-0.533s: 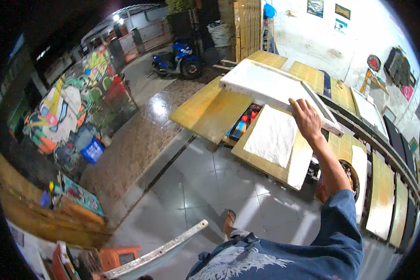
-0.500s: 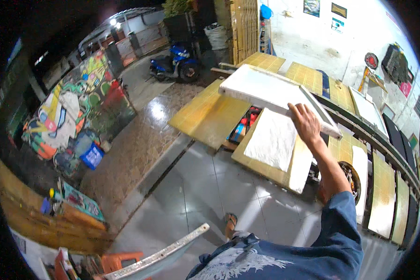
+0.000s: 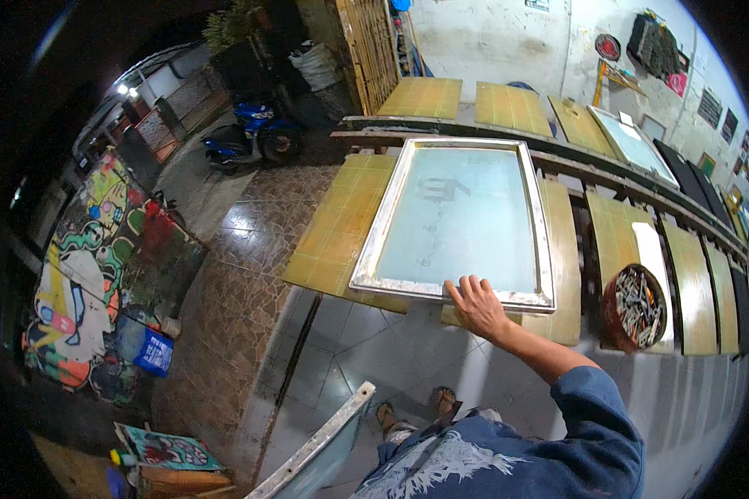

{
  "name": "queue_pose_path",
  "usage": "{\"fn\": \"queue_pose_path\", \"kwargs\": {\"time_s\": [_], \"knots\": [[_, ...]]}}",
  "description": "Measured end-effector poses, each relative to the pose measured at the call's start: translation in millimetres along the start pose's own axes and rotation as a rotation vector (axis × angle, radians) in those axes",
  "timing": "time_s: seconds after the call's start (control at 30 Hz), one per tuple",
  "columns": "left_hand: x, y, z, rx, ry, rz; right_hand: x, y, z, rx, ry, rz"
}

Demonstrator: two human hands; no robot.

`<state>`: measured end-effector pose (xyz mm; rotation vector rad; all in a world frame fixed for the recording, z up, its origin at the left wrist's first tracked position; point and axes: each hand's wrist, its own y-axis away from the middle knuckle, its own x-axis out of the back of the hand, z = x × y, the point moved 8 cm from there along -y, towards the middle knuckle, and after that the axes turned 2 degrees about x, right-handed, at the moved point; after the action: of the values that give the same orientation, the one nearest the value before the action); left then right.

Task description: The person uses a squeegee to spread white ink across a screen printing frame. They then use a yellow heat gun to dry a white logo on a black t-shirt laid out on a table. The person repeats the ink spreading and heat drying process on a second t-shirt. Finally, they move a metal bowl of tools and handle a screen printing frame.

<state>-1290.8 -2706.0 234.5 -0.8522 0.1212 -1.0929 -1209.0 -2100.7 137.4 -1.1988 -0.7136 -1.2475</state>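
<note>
My right hand [image 3: 478,306] is closed over the near edge of a screen-printing frame [image 3: 372,243], fingers on top of its whitish, worn rim. Pale blue-green mesh with faint dark lettering and shapes fills the frame. It lies over yellowish printing boards [image 3: 333,229]; I cannot tell whether it rests fully on them. A second frame with a whitish bar [image 3: 320,437] and bluish mesh slants up from the lower edge, left of my body. My left hand is out of view, so what it holds does not show.
A round tub [image 3: 614,320] full of slim tools or pens stands on the boards at right. Long rails [image 3: 641,193] run behind, with more boards beyond. A blue motorbike [image 3: 254,137] is parked at far left. A painted panel [image 3: 83,291] stands at left.
The frame in my right hand has come down from a tilted position and turned flatter, mesh now showing. It covers where the white cloth lay. My view has shifted right.
</note>
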Motion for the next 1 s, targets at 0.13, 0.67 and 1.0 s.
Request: {"fn": "queue_pose_path", "kwargs": {"time_s": [0.13,0.67,1.0], "knots": [[-26,-35,-33,0.007,0.055,-0.11,-51,-2,-40,-0.105,-0.107,-0.01],[18,-204,-100,-0.297,0.296,-0.364,-67,65,-140,-0.787,-0.984,-0.486],[-147,15,103,-0.302,0.581,-0.655,-110,299,-337,-0.594,-1.606,-1.229]]}}
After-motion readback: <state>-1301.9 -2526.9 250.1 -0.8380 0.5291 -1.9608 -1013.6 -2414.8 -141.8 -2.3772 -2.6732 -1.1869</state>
